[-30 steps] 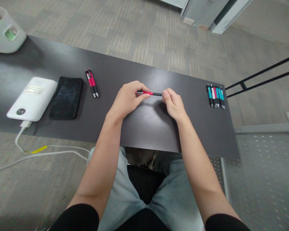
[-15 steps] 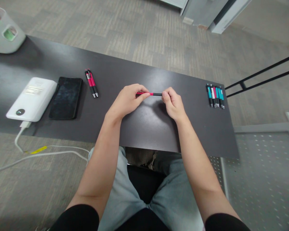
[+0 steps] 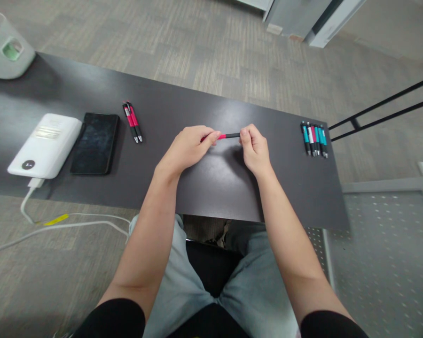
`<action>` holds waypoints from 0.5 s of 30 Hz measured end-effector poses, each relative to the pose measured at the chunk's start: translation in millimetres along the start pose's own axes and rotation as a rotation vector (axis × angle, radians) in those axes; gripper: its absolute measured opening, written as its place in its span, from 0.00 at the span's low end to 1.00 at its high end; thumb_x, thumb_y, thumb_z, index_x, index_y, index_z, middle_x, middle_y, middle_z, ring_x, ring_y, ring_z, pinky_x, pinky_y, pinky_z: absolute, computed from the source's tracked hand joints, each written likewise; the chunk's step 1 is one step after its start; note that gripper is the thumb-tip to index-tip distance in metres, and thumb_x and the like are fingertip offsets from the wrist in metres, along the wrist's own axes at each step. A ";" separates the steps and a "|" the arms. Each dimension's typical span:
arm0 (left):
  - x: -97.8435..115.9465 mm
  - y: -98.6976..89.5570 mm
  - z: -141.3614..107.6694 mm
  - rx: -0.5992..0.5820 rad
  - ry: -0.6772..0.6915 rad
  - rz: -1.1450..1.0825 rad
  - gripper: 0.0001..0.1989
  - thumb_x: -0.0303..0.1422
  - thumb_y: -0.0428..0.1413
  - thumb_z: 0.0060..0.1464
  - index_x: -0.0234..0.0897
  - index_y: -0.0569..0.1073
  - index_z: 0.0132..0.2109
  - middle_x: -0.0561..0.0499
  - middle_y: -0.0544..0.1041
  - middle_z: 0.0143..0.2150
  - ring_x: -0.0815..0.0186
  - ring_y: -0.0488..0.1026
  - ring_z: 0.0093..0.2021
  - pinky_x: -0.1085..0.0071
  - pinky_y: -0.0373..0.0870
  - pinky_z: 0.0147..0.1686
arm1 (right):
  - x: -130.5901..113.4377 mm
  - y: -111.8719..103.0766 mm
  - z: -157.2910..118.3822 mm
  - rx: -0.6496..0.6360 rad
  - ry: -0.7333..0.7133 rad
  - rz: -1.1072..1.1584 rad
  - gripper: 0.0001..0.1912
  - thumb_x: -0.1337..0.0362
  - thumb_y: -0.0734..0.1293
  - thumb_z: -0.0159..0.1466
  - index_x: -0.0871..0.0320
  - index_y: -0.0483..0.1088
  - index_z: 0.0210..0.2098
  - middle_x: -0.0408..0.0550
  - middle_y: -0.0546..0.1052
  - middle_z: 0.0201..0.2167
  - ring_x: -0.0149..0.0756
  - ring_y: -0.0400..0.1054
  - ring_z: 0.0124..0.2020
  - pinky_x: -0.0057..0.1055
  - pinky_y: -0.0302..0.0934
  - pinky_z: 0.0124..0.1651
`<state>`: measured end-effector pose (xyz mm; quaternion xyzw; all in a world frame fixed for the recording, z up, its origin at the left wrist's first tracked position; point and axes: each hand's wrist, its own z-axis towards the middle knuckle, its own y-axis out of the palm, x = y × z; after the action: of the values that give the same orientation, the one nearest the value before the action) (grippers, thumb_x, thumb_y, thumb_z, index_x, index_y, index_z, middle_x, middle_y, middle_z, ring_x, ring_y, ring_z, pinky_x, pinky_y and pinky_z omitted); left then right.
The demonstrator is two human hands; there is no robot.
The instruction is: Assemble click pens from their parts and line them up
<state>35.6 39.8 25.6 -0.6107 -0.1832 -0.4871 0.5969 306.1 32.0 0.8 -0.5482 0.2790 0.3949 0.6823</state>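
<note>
A red and black pen (image 3: 230, 136) lies level between my two hands, above the middle of the dark table. My left hand (image 3: 193, 146) pinches its red part between thumb and fingers, which hide much of that end. At the black end, the closed fingers of my right hand (image 3: 254, 148) grip the tip. Two red and black pens (image 3: 133, 123) rest side by side to the left of my left hand. Toward the table's right end is a row of several pens (image 3: 314, 139) in teal, white and red with black.
A black tablet or phone (image 3: 95, 143) and a white power bank (image 3: 45, 145) with a plugged-in cable lie on the left of the table (image 3: 197, 105). At the far left corner stands a pale container (image 3: 7, 54). Black metal bars (image 3: 384, 105) jut beyond the right edge.
Both hands have shifted slightly to the right with the pen. My left fingers now cover more of its red part.
</note>
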 end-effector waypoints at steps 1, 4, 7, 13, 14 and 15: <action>-1.0 0.0 -0.2 -0.006 0.003 0.010 0.20 0.46 0.61 0.85 0.43 0.91 0.46 0.45 0.94 0.47 0.53 0.88 0.49 0.59 0.80 0.54 | -1.4 0.5 0.4 -0.002 -0.006 0.003 0.42 0.15 0.63 0.83 0.46 0.71 0.40 0.43 0.66 0.32 0.45 0.68 0.39 0.42 0.69 0.47; -0.7 -0.3 -0.4 0.023 0.035 0.037 0.15 0.45 0.65 0.82 0.44 0.92 0.49 0.46 0.94 0.49 0.53 0.88 0.50 0.58 0.81 0.55 | -5.9 0.7 1.4 -0.020 -0.006 -0.001 0.43 0.13 0.63 0.81 0.46 0.67 0.38 0.42 0.64 0.32 0.44 0.66 0.38 0.42 0.68 0.47; 0.9 -0.4 -0.3 0.053 0.075 0.065 0.12 0.43 0.67 0.80 0.45 0.93 0.50 0.46 0.94 0.51 0.52 0.88 0.51 0.57 0.82 0.56 | -9.9 -0.4 1.5 -0.041 0.024 -0.009 0.44 0.11 0.63 0.79 0.45 0.65 0.37 0.42 0.64 0.32 0.45 0.65 0.39 0.42 0.67 0.47; 0.3 1.6 0.1 0.090 0.148 0.129 0.09 0.40 0.68 0.79 0.44 0.91 0.49 0.45 0.93 0.51 0.51 0.87 0.51 0.56 0.80 0.56 | -14.2 -0.9 0.6 -0.039 0.039 0.003 0.47 0.07 0.61 0.76 0.45 0.64 0.36 0.43 0.64 0.32 0.45 0.65 0.38 0.43 0.68 0.47; 0.9 2.0 0.0 0.095 0.157 0.143 0.09 0.40 0.68 0.80 0.44 0.91 0.49 0.45 0.93 0.51 0.51 0.87 0.51 0.56 0.80 0.56 | -14.4 -0.7 0.4 -0.034 0.039 0.008 0.47 0.07 0.61 0.75 0.45 0.64 0.35 0.43 0.64 0.32 0.45 0.65 0.38 0.43 0.69 0.47; 1.9 2.3 -0.1 0.099 0.163 0.156 0.09 0.39 0.67 0.80 0.44 0.91 0.49 0.45 0.93 0.51 0.51 0.87 0.51 0.55 0.80 0.56 | -14.4 -0.5 0.3 -0.028 0.040 0.013 0.47 0.07 0.62 0.75 0.45 0.64 0.35 0.43 0.65 0.31 0.45 0.65 0.38 0.43 0.70 0.47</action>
<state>38.3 38.5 25.9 -0.5511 -0.1097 -0.4774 0.6755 298.9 28.9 12.8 -0.5636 0.2907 0.3923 0.6663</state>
